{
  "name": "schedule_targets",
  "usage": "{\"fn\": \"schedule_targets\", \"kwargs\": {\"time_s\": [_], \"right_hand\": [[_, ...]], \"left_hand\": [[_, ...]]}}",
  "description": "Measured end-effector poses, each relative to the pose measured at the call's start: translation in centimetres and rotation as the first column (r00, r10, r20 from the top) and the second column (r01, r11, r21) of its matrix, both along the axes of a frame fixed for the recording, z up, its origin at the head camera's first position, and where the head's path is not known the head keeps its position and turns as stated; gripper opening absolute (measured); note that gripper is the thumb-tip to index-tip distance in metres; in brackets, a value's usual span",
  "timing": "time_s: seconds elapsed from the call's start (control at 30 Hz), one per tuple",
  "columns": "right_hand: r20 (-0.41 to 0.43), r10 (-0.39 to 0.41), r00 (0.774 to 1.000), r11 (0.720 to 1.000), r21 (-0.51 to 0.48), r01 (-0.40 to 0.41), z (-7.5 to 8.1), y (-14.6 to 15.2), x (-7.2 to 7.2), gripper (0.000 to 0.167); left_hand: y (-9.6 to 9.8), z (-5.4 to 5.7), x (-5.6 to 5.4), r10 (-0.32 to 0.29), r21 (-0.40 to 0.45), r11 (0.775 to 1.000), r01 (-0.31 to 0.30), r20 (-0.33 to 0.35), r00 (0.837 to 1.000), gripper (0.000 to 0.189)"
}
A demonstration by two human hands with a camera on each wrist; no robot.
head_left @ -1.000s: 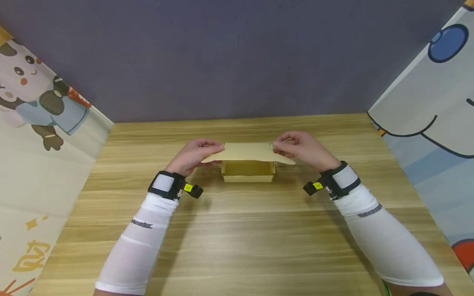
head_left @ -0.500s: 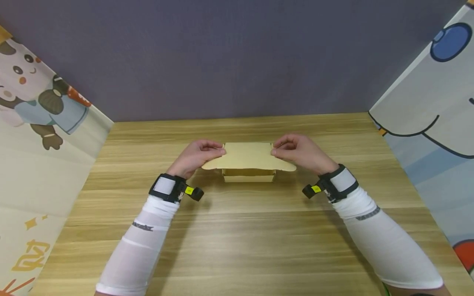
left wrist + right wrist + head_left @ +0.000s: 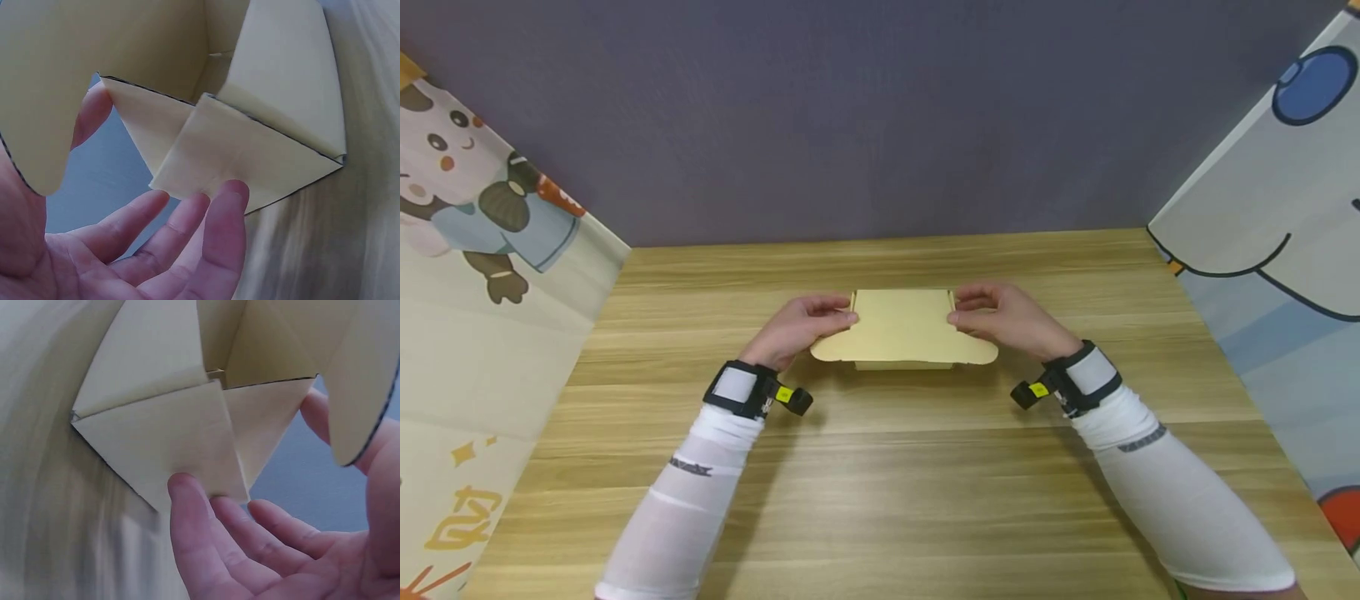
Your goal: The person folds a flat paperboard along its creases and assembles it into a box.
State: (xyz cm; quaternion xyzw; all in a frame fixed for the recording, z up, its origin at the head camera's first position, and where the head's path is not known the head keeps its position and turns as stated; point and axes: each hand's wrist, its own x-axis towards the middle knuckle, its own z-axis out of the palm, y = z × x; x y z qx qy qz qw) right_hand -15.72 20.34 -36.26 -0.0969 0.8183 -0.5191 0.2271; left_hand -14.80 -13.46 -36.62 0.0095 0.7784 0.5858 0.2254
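Gripping the cardboard box (image 3: 247,140) on the counter (image 3: 910,483): your left hand (image 3: 797,327) at nine o'clock, your right hand (image 3: 1011,319) at three; lid (image 3: 904,327) ajar toward six.

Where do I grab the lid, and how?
I'd pinch the lid by its rounded tabs, coming from the left and right: they poke out past the sides of the box, so both faces look easy to reach.

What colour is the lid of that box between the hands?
The lid is a plain pale yellow-tan. It shows best in the head view.
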Motion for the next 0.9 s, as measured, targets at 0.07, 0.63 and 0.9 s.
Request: {"fn": "schedule_targets", "kwargs": {"time_s": [0.07,0.63,0.9], "right_hand": [[0.019,0.003,1.000,1.000,-0.004,-0.003,-0.2,0.0,0.1,0.071],[0.000,-0.001,1.000,1.000,0.027,0.001,-2.2,-0.2,0.8,0.076],[-0.026,-0.019,0.999,0.998,0.055,0.021,-2.6,-0.4,1.1,0.074]], "left_hand": [[0.0,-0.2,0.1,-0.009,-0.016,1.000,0.009,0.002,1.000,0.060],[0.2,-1.9,1.5,0.005,-0.030,1.000,-0.006,-0.018,1.000,0.065],[0.4,-2.5,2.0,0.023,-0.087,0.996,-0.027,-0.050,0.998,0.066]]}}
